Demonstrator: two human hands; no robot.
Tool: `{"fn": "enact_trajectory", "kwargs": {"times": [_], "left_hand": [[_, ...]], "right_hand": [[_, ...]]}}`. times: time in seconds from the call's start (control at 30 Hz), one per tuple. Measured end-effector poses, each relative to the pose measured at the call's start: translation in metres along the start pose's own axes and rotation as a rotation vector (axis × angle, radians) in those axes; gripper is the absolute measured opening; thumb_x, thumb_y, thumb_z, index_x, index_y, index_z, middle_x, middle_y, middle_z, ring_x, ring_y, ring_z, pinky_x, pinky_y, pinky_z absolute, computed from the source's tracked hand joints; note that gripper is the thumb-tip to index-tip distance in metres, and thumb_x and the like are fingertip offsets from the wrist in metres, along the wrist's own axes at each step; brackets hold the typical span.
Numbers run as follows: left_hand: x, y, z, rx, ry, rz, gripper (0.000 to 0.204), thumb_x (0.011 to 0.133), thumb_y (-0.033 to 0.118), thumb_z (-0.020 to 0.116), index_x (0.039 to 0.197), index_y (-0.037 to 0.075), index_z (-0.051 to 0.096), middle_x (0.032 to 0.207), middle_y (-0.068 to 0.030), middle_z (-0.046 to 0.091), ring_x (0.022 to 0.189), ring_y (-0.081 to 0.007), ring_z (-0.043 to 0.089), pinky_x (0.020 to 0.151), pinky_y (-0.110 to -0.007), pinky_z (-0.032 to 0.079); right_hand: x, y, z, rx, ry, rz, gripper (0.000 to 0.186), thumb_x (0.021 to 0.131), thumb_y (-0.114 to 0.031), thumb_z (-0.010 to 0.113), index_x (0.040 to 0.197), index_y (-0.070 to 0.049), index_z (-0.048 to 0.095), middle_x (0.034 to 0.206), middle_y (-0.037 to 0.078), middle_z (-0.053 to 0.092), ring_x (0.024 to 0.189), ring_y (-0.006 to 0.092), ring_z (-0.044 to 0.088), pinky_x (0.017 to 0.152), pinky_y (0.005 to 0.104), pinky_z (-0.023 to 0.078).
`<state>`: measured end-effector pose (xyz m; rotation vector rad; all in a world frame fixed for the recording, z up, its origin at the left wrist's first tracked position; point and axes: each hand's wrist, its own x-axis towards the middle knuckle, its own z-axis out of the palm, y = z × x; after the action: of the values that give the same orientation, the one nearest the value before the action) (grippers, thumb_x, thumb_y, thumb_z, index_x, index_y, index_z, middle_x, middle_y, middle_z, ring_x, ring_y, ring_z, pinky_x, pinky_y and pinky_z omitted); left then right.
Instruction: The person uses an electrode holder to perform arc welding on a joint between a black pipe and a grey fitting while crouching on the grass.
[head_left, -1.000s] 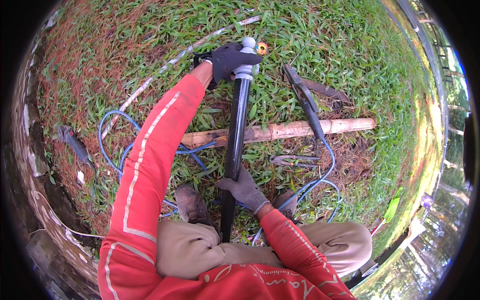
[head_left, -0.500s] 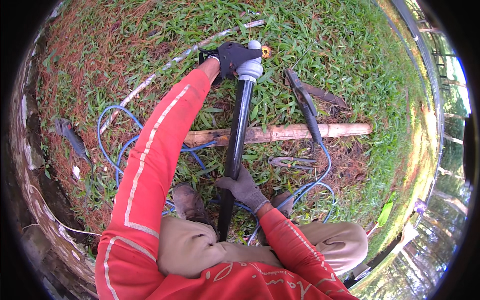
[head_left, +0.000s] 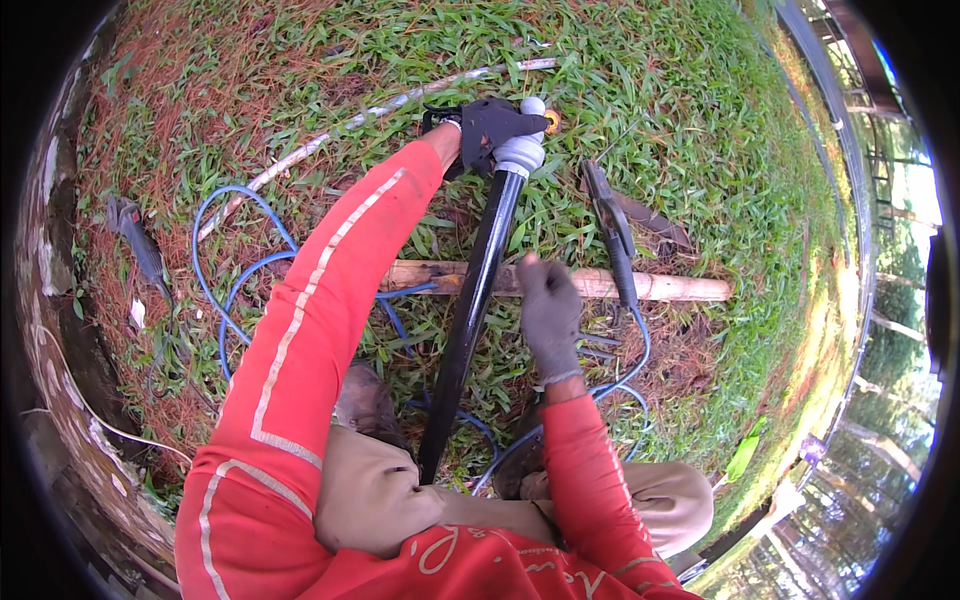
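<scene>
The pole (head_left: pixel 480 285) runs near to far across the bamboo (head_left: pixel 665 287), its grey far end (head_left: pixel 519 157) clamped in the fingers of the left hand (head_left: pixel 490 130). The right hand (head_left: pixel 551 318), fingers curled together, is just right of the pole, apart from it.

Right of the black post (head_left: pixel 473 300), farther out than the right hand (head_left: pixel 550 315), a strip of grass (head_left: pixel 562 218) leaves passage up to the welding electrode holder (head_left: pixel 611 225). Left of the post, the red sleeve (head_left: pixel 325 285) and looped blue cable (head_left: pixel 268 209) obstruct; a bamboo pole (head_left: pixel 665 287) crosses beneath.
</scene>
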<state>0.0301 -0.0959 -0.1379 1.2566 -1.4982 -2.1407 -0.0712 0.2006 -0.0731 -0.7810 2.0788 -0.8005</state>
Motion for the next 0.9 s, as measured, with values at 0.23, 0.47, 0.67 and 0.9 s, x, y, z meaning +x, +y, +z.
{"fn": "enact_trajectory", "kwargs": {"times": [0.23,0.47,0.67,0.9], "left_hand": [[-0.024,0.01,0.014,-0.327,-0.093,0.019,0.026,0.113,0.03,0.076,0.11,0.005,0.069,0.08,0.0027,0.065,0.063,-0.0089,0.061,0.052,-0.03,0.051],[-0.013,-0.011,0.006,-0.623,-0.285,-0.036,0.02,0.117,0.016,0.067,0.102,0.007,0.058,0.074,0.0094,0.045,0.058,-0.0047,0.043,0.051,-0.027,0.038],[-0.013,-0.008,0.005,-0.579,-0.22,-0.026,0.017,0.116,0.016,0.069,0.104,0.005,0.062,0.076,0.007,0.052,0.059,-0.0064,0.048,0.05,-0.029,0.042],[-0.013,-0.005,0.01,-0.394,-0.095,0.022,0.026,0.11,0.023,0.08,0.114,-0.002,0.074,0.086,-0.0014,0.071,0.065,-0.0105,0.063,0.054,-0.032,0.051]], "right_hand": [[0.1,-0.04,0.036,-0.049,-0.045,-0.319,0.052,0.098,-0.022,0.085,0.139,0.007,0.069,0.108,0.014,0.078,0.095,0.021,0.075,0.087,0.0398,0.06],[0.094,-0.025,0.079,0.622,-0.097,-0.193,0.074,0.086,0.007,0.087,0.154,0.009,0.06,0.123,0.01,0.078,0.103,0.0154,0.075,0.091,0.0312,0.062],[0.098,-0.023,0.077,0.638,-0.13,-0.154,0.071,0.086,0.007,0.087,0.151,0.012,0.06,0.12,0.011,0.08,0.098,0.0166,0.076,0.088,0.0315,0.063],[0.096,-0.04,0.066,0.434,-0.105,-0.058,0.065,0.083,0.004,0.089,0.143,0.011,0.064,0.111,0.009,0.081,0.091,0.0149,0.075,0.081,0.0321,0.063]]}}
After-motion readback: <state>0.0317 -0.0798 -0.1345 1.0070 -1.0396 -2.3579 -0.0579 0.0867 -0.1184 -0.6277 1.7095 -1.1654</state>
